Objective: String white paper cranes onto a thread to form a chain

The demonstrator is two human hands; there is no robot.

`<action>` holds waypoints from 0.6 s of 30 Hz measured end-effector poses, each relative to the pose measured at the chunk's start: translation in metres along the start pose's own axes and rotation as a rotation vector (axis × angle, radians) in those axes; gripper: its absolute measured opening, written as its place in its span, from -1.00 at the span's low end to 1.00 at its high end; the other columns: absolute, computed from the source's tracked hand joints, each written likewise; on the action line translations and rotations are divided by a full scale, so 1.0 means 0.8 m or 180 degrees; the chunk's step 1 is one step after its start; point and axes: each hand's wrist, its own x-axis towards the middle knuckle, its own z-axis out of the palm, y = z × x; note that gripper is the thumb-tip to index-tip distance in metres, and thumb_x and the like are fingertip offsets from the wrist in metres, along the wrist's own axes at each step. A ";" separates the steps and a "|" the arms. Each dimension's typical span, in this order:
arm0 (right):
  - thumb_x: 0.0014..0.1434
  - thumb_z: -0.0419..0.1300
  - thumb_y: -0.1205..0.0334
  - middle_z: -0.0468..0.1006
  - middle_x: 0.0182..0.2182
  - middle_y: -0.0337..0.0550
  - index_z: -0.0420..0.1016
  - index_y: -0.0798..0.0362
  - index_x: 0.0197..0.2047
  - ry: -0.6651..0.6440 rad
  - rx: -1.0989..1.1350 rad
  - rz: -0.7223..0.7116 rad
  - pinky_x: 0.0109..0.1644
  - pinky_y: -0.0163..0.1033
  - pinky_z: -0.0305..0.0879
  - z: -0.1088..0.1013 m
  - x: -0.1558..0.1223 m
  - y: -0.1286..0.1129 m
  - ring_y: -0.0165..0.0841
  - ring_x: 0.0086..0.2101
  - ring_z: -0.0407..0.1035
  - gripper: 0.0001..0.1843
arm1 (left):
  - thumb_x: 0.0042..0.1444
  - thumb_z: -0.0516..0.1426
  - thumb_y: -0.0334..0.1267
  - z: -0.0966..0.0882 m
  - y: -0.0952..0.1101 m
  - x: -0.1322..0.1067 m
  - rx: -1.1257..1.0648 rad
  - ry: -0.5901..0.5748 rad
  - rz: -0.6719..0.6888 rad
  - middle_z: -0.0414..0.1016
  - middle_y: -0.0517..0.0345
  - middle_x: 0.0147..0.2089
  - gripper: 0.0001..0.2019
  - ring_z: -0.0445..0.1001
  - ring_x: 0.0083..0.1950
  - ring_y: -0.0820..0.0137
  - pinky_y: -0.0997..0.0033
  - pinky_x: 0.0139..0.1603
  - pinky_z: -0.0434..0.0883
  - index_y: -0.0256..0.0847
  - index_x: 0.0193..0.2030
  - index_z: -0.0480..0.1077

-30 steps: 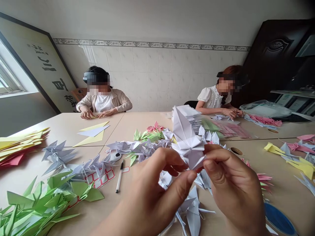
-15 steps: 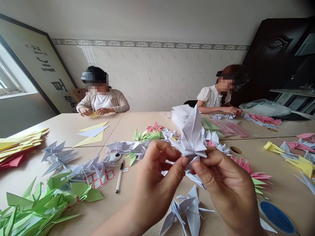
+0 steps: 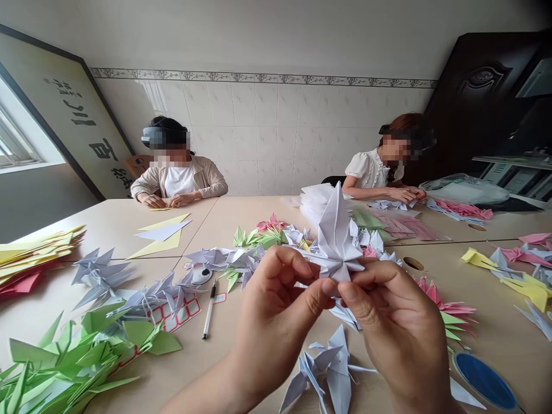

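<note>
Left hand and right hand pinching white paper crane between fingers and thumbs, pale cranes below crane, pen left of crane

Table w/ paper cranes, pen

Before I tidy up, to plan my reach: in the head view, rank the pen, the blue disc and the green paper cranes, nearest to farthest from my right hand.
From your right hand:
1. Blue disc, front right of the table.
2. Pen, left of your hands.
3. Green paper cranes, front left corner.
</note>
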 end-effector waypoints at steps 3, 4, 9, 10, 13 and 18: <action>0.23 0.26 0.19 0.46 -0.46 -0.30 0.45 -0.05 -0.32 -0.0005 0.0239 0.0078 -0.39 -0.39 0.33 0.001 0.002 0.000 -0.47 -0.46 0.34 -0.90 | 0.14 0.25 -0.48 0.001 0.001 0.002 -0.0229 -0.0077 -0.0015 0.46 0.31 -0.41 -0.81 0.50 -0.39 0.64 0.72 -0.32 0.49 -0.24 -0.35 0.29; 0.24 0.25 0.18 0.46 -0.46 -0.30 0.46 -0.04 -0.33 -0.0036 0.0352 0.0085 -0.39 -0.39 0.34 0.002 0.003 -0.001 -0.46 -0.46 0.33 -0.89 | 0.15 0.24 -0.49 0.001 0.001 0.002 -0.0287 -0.0101 -0.0015 0.47 0.31 -0.41 -0.81 0.52 -0.39 0.64 0.72 -0.31 0.51 -0.24 -0.35 0.29; 0.24 0.23 0.21 0.50 -0.43 -0.25 0.52 -0.05 -0.32 -0.0251 0.0766 0.0219 -0.34 -0.33 0.43 0.004 0.008 -0.004 -0.40 -0.41 0.40 -0.91 | 0.18 0.21 -0.49 0.000 0.002 0.002 -0.0392 -0.0125 -0.0034 0.48 0.32 -0.42 -0.84 0.52 -0.41 0.64 0.68 -0.30 0.55 -0.24 -0.35 0.31; 0.24 0.23 0.21 0.49 -0.43 -0.25 0.53 -0.06 -0.30 -0.0295 0.0826 0.0278 -0.33 -0.30 0.46 0.004 0.009 -0.003 -0.39 -0.40 0.40 -0.92 | 0.17 0.21 -0.49 0.000 0.002 0.002 -0.0381 -0.0087 -0.0033 0.47 0.32 -0.42 -0.84 0.51 -0.41 0.64 0.68 -0.30 0.55 -0.25 -0.36 0.31; 0.24 0.23 0.22 0.45 -0.44 -0.25 0.54 -0.07 -0.27 -0.0405 0.0984 0.0360 -0.30 -0.23 0.52 0.004 0.008 -0.001 -0.35 -0.37 0.42 -0.94 | 0.15 0.23 -0.48 0.001 0.001 0.003 -0.0293 0.0016 -0.0011 0.45 0.32 -0.43 -0.83 0.50 -0.41 0.64 0.71 -0.33 0.54 -0.25 -0.37 0.31; 0.26 0.23 0.25 0.50 -0.31 -0.24 0.53 -0.11 -0.20 -0.0363 0.0815 0.0219 -0.28 -0.34 0.50 0.003 0.003 0.001 -0.40 -0.31 0.44 -0.94 | 0.14 0.23 -0.48 -0.001 -0.001 0.004 -0.0222 0.0059 0.0016 0.44 0.32 -0.43 -0.83 0.49 -0.41 0.64 0.72 -0.33 0.53 -0.25 -0.36 0.31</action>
